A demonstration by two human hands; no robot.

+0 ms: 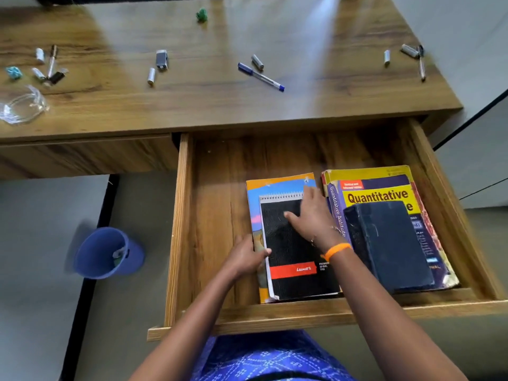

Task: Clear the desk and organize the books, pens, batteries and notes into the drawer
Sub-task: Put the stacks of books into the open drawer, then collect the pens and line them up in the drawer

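The wooden drawer (217, 215) stands pulled out under the desk (192, 100). In its middle lies a black spiral pad (291, 259) on top of an orange-and-blue notebook (277, 184). My left hand (244, 257) grips the left edge of this stack, thumb on the pad. My right hand (310, 215) rests flat on the pad's upper right, fingers spread. To the right, a dark blue book (390, 243) lies on a yellow Quantitative Aptitude book (382, 196). On the desk lie a blue pen (261, 77), another pen (422, 64) and several batteries (151, 75).
A blue waste bin (107, 254) stands on the floor left of the drawer. On the desk's left end lie a clear plastic wrapper (22, 105), a teal scrap (13, 72) and more pens (52, 61). A small green figure (202, 15) sits at the back.
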